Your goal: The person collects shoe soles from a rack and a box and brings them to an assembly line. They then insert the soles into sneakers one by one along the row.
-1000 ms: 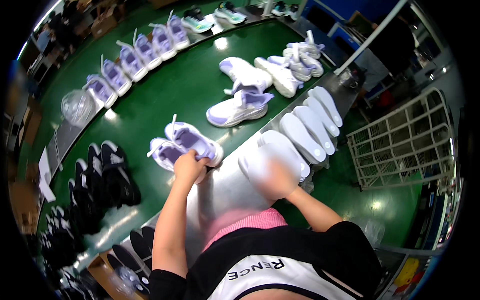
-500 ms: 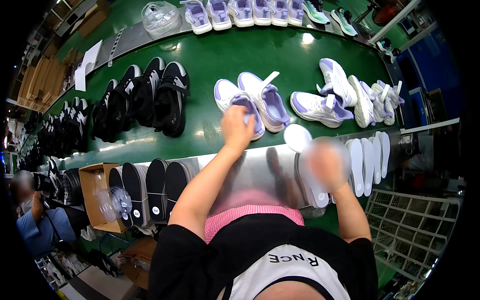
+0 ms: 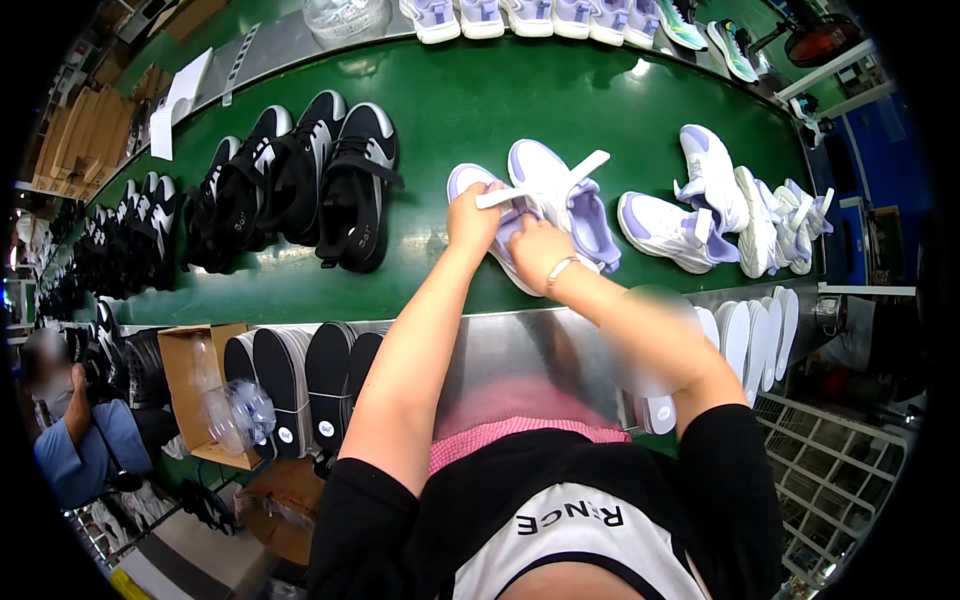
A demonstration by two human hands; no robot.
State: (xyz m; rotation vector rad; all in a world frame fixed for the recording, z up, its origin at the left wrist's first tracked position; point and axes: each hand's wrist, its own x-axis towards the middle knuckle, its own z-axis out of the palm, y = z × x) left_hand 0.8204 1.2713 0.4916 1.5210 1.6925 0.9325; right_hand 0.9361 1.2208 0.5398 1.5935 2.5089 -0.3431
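Note:
A white and lilac strap shoe (image 3: 466, 179) lies toe away on the green work surface, under both my hands. My left hand (image 3: 472, 222) is closed on its side near the opening, by its raised white strap (image 3: 503, 197). Into the opening reaches my right hand (image 3: 541, 252), fingers curled and partly hidden; whatever they hold inside cannot be made out. Touching this shoe on the right is its mate (image 3: 540, 168), strap lifted and lilac lining showing. Behind my blurred right forearm stand bundled white insoles (image 3: 733, 340) along the near edge.
Black shoes (image 3: 352, 190) line the left side of the green table (image 3: 450, 100). More white-lilac shoes (image 3: 665, 230) are at right. Black insoles (image 3: 282, 375) and a cardboard box (image 3: 187, 385) holding clear plastic stand at near left. Another person (image 3: 85, 440) sits far left.
My right hand has moved from the white insoles at the right to the shoe's opening. The loose white insole beside it is out of sight. My left hand has shifted toward the strap.

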